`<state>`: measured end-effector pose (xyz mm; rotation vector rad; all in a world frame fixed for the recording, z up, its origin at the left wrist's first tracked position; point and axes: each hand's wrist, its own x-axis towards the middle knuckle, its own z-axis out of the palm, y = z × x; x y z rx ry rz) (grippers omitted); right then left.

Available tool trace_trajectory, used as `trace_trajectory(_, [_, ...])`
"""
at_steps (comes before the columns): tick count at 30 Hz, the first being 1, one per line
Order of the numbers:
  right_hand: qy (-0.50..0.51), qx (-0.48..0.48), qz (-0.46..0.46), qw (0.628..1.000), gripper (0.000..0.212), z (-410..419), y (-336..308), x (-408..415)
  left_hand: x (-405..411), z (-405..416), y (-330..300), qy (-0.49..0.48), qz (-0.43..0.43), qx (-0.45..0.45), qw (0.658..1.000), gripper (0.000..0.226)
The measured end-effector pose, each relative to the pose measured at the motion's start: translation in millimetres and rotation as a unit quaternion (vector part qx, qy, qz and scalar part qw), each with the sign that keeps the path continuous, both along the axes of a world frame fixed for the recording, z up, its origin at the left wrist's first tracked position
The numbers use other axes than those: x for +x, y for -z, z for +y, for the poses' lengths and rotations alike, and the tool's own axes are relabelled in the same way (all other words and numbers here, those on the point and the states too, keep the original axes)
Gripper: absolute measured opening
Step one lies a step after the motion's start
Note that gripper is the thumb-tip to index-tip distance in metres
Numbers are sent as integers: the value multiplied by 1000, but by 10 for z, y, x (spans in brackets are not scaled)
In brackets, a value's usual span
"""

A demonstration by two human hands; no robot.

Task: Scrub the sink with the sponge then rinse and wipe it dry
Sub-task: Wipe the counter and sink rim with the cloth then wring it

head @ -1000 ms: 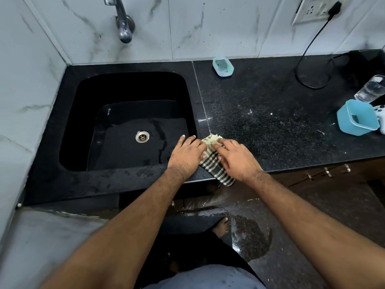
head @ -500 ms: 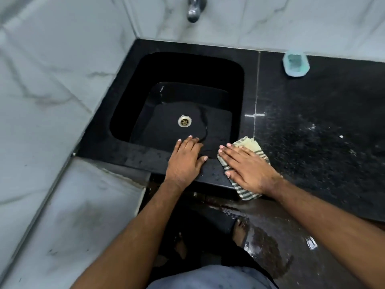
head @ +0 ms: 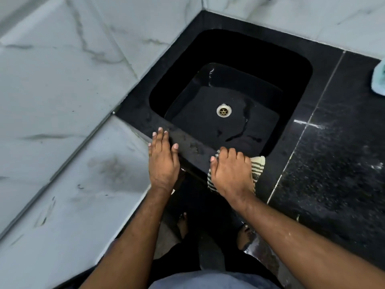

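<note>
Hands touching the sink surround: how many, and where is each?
2. The left hand rests flat, fingers straight, on the front rim of the sink near its left corner. The right hand presses the striped cloth on the rim towards the right corner.

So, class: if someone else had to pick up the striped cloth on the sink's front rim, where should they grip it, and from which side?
Pinch the free corner of the striped cloth from the right. The right hand covers its middle, and the corner pokes out flat on the sink rim beside the countertop.
</note>
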<state>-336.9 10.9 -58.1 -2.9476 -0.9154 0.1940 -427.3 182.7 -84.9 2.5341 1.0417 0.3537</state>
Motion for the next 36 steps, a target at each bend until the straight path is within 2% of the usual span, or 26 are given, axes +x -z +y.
trace_trajectory(6, [9,6,19,1000,45,470,35,-39,-177,115,32,-29,50,-4,998,52])
trace_trajectory(10, [8,14,17,1000,46,749,51,-56,-238,314,40,-2,63,-11,998,51])
trace_trajectory(17, [9,29,0,1000,44,1314,47,-93,-387,765,68,-45,23,-39,998,58])
trace_trajectory(24, [28,42,-3,999,43,1937,91,-119,-491,1150,131,-26,-21,-54,998,58])
trace_trajectory(36, [71,74,-12,995,45,2816,175,-156,-635,1562,187,13,-38,-81,996,56])
